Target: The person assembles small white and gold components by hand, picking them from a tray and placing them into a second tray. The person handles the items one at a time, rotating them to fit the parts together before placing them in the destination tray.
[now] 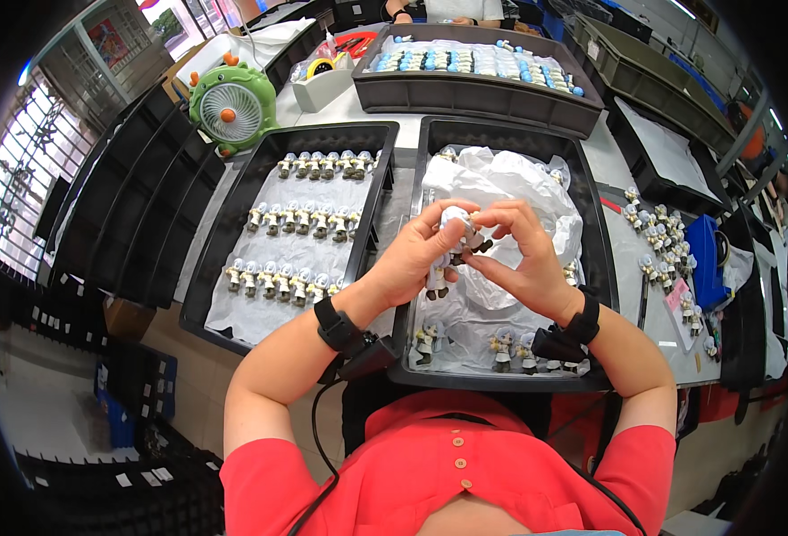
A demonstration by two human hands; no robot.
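Between my hands is a small figurine (474, 239) with white hair and dark feet, held over the right-hand black tray (604, 268). My left hand (412, 255) closes round its head end, and my right hand (526, 255) pinches it near the feet with thumb and fingers. A second figurine (437, 284) shows just under my left hand; whether that hand holds it too, I cannot tell. White paper (501, 317) lines the tray, with a few figurines (501, 348) along its near edge. In the left-hand black tray (381, 170), similar figurines (300, 217) stand in three rows on white paper.
A grey bin (474, 96) of blue-and-white figurines stands at the back. Left of it are a tape dispenser (321, 87) and a green fan (233, 103). Loose figurines (662, 237) and a blue box (705, 263) lie at right. Across the table a person's hand (401, 16) shows.
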